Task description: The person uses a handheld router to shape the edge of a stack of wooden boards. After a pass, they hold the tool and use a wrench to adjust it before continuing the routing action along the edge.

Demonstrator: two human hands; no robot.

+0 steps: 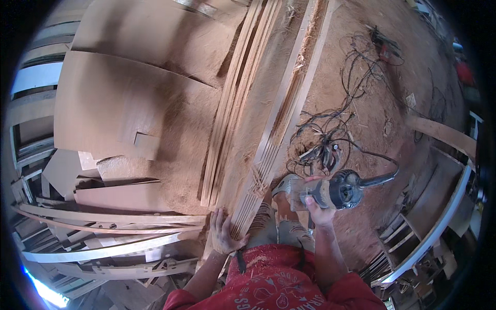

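Head view: from my seat I have the right hand [320,211] closed around a dark corded power tool [343,190], thumb wrapped over its barrel, holding it up off the floor [361,248] to the right of the person's legs. The tool's clear guard [296,192] points left, and its thick black cable [380,179] leaves the right end and loops back toward a tangle of cords [326,142] on the floor.

The left hand [226,232] rests with fingers extended on the near end of a long bundle of wooden strips [267,155]; I read it as open, laid on the wood. The strips run away from the person, with curled shavings [260,178] across them. A second stack of strips [243,93] lies alongside to the left, and beyond it I see broad brown sheets [103,98] dusted with sawdust.
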